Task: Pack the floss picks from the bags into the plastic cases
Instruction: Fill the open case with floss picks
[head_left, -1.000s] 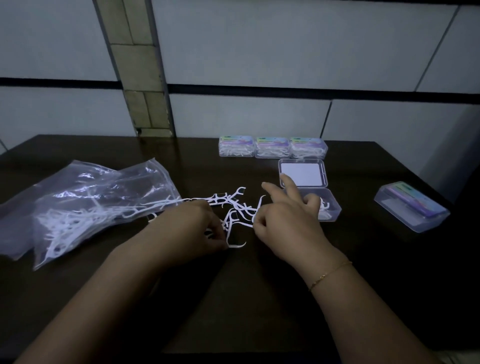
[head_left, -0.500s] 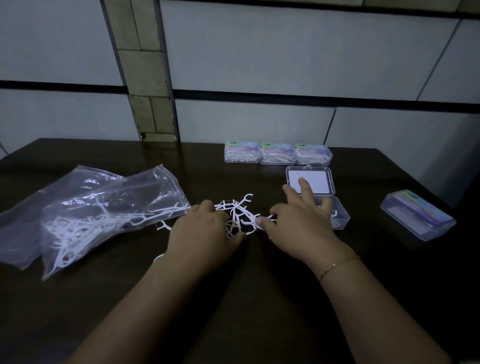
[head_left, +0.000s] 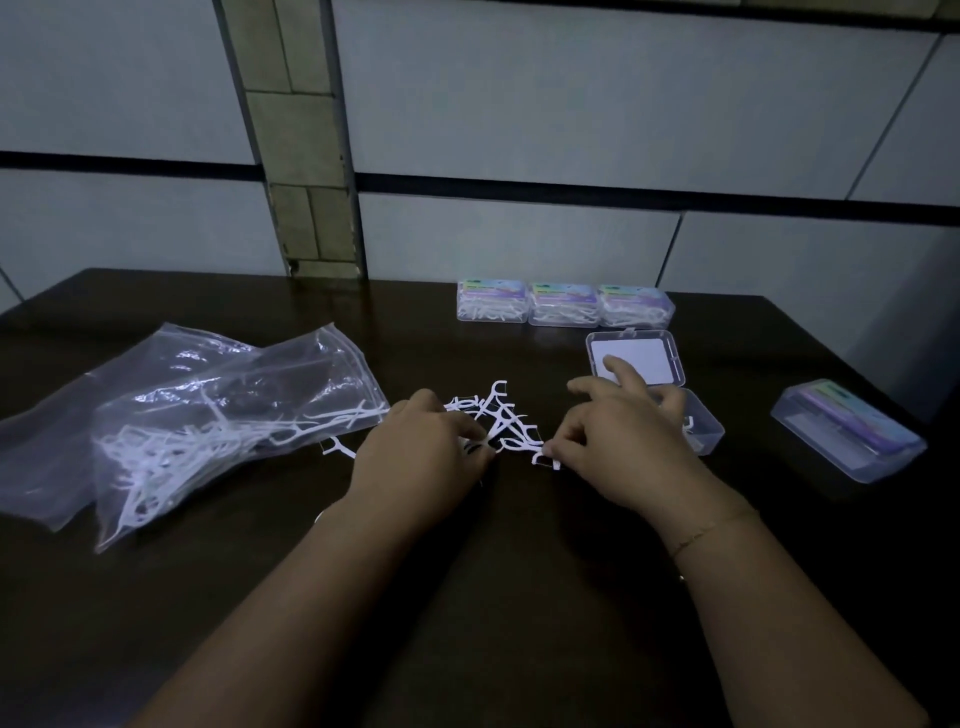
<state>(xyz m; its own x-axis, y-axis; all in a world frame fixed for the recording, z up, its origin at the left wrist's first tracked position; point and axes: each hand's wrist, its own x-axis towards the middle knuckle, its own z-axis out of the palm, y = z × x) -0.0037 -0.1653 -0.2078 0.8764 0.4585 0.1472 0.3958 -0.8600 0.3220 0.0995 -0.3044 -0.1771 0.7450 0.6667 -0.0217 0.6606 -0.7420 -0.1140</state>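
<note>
A person is working at a dark counter (head_left: 467, 597) in dim light, both hands lying over a loose heap of white floss picks (head_left: 501, 415) near the middle of it. The left hand (head_left: 415, 462) is resting palm down on the left edge of the heap, its fingers (head_left: 470, 434) curling down into the picks; whether they are actually gripping one cannot be told, since the fingertips are hidden under the hand. The right hand (head_left: 618, 447) is pinching a single floss pick (head_left: 545, 460) between thumb and curled fingers at the heap's right edge, while its index and middle fingers are sticking out towards the open case.

That open plastic case (head_left: 709, 431) is sitting just behind the right hand, its lid (head_left: 636, 358) lying flat with a white panel showing, and a few picks are lying in its base beside the hand. Three closed cases (head_left: 563, 306), filled with picks and bearing coloured labels, are standing in a row touching one another at the back of the counter. Another closed case (head_left: 847, 431) is lying well apart at the right edge.

To the left, two clear plastic bags (head_left: 208, 405) are lying crumpled and overlapping, with many floss picks inside the nearer one; several picks are spilling from its mouth towards the left hand. A thin bracelet (head_left: 701, 532) is circling the right wrist.
</note>
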